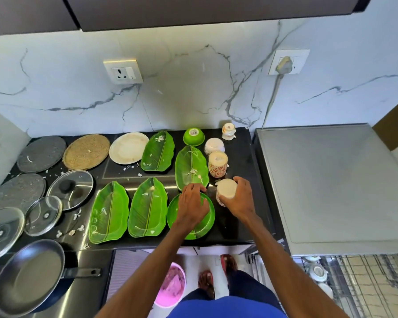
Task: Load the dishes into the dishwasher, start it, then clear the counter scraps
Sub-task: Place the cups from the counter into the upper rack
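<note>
Green round plate [207, 222] | part hidden under L hand [192, 203] | R hand [240, 198] grips cup [225, 193]

On the counter lie 5 green leaf-shaped plates [157, 154] [191, 167] [109, 212] [148, 207] [200, 228], 1 green bowl [194, 136] turned upside down, 1 white round plate [128, 150], 1 woven round mat [86, 151] and 2 dark stone-grey round plates [41, 154] [19, 194]. There are 3 glass lids [70, 189] [43, 215] [3, 232], 1 frying pan [29, 277], 4 white cups or small vessels [228, 131] [214, 146] [218, 164] [226, 195], and 2 wall sockets [123, 71] [288, 61]. 2 hands [191, 204] [242, 198] show, and 1 pink bin [171, 288] stands on the floor.
</note>
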